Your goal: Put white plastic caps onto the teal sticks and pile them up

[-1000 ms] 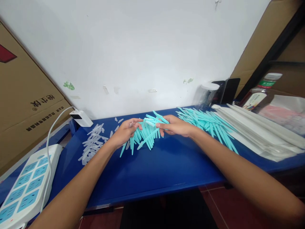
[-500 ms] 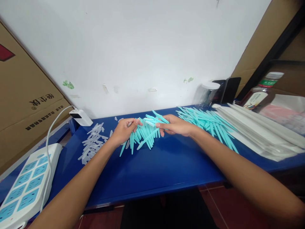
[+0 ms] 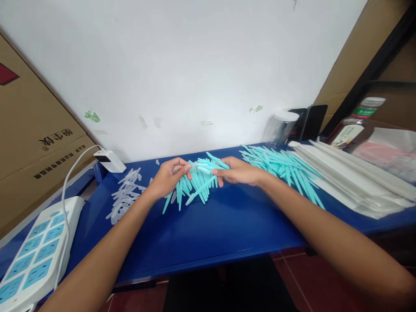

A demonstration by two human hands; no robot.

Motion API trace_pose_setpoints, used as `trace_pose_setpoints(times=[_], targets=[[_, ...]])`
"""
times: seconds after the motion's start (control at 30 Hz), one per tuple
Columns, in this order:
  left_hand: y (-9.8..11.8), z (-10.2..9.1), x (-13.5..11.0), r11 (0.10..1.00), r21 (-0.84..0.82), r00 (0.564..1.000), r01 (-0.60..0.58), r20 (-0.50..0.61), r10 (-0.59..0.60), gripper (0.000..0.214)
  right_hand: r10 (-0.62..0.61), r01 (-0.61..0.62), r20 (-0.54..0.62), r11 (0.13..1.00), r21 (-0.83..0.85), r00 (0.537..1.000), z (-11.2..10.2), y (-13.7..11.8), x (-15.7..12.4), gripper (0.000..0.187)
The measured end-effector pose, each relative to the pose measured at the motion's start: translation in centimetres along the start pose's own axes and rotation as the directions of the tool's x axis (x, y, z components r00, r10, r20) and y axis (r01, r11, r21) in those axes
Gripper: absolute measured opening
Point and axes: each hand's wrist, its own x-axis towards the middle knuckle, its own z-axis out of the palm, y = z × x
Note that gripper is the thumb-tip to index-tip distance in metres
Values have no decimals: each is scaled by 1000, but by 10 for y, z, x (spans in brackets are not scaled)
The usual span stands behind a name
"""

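Note:
My right hand (image 3: 238, 170) is closed around several slim teal sticks (image 3: 212, 164) that look like eyebrow razors, their pale tips pointing left. Facing it, my left hand (image 3: 170, 174) pinches a small translucent cap (image 3: 194, 165) between thumb and forefinger, against the tip of one held razor. Some of the cap is hidden by the fingers. Under and between both hands lies a heap of teal razors (image 3: 201, 190). Left of my left hand, loose translucent caps (image 3: 125, 197) are spread in a pile.
Another teal razor pile (image 3: 282, 164) lies to the right, beside stacked white sleeves (image 3: 354, 177). A lidded clear jar (image 3: 282, 130) stands by the wall. On the left are a power strip (image 3: 35, 251), a white charger (image 3: 110, 161) with its cable, and a cardboard box (image 3: 35, 121).
My left fingertips have moved slightly right, bringing the cap to the tip of a held razor. My right hand stays almost still, keeping its razors.

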Motion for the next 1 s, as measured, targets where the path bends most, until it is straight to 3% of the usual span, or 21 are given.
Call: trace_pose_setpoints(times=[0.27,0.43,0.77,1.0], targets=[[3,-3,1,996,62,998,-60,4,60,31,17,-15,35,998,-59,999,2,-6,-3,37],[5,-3,-2,995,99,999,-34,-27,37,30,-34,43,78,992,-122,996,2,-8,-4,41],[3,12,-5,995,-92,1000,29,-10,-30,29,-217,252,159,934,-252,963,3,-2,-2,48],[6,16,-6,996,-82,998,31,-49,-35,33,-211,241,146,943,-229,966,4,-3,-1,49]])
